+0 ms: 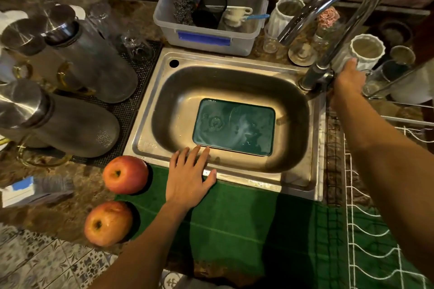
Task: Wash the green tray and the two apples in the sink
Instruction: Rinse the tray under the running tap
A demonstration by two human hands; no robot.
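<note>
The green tray (234,126) lies flat on the bottom of the steel sink (150,110), wet with a film of water. Two red apples rest on the counter left of the sink: one (125,174) at the sink's front left corner, the other (108,223) nearer to me. My left hand (187,178) lies flat on the sink's front rim, fingers spread, holding nothing. My right hand (347,80) is at the base of the curved chrome tap (328,14), against its handle; its fingers are hidden behind the tap. No water stream shows.
A clear plastic tub (211,37) with scrubbers stands behind the sink. Glass jugs with steel lids (77,58) lie on a black mat at left. White cups and glasses (366,51) crowd the right. A white wire rack (375,218) runs along the right edge. A green cloth (246,218) covers the front counter.
</note>
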